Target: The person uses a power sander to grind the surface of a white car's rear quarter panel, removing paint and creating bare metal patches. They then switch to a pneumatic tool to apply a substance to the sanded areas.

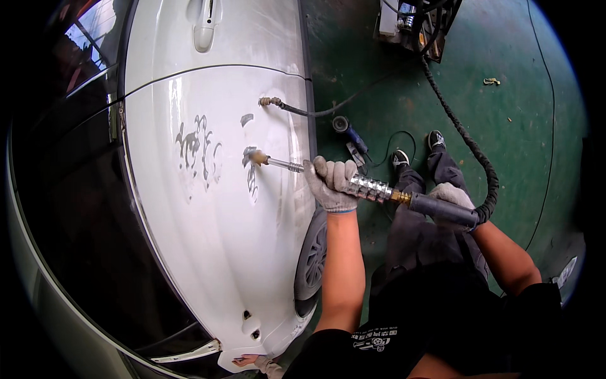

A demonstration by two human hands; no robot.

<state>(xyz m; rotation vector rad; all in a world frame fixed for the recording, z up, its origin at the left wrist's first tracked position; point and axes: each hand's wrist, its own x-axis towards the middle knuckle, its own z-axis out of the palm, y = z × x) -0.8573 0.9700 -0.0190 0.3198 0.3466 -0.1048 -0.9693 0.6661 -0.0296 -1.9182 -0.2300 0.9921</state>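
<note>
My left hand (331,183), in a grey work glove, grips the metal shaft of a dent-pulling tool (372,188) just ahead of its ribbed silver weight. My right hand (452,197), also gloved, holds the tool's dark rear handle, where a thick braided cable (470,148) joins. The tool's brass tip (257,157) touches the white car body panel (214,208) at a patch sanded to bare metal. A second brass clamp with a thin cable (273,102) sits on the panel higher up.
The car's wheel (311,259) is below my left forearm. On the green floor lie a small angle grinder (348,134) and a machine on a cart (413,22) at the top. My shoes (416,151) stand beside the car. A door handle (204,28) shows above.
</note>
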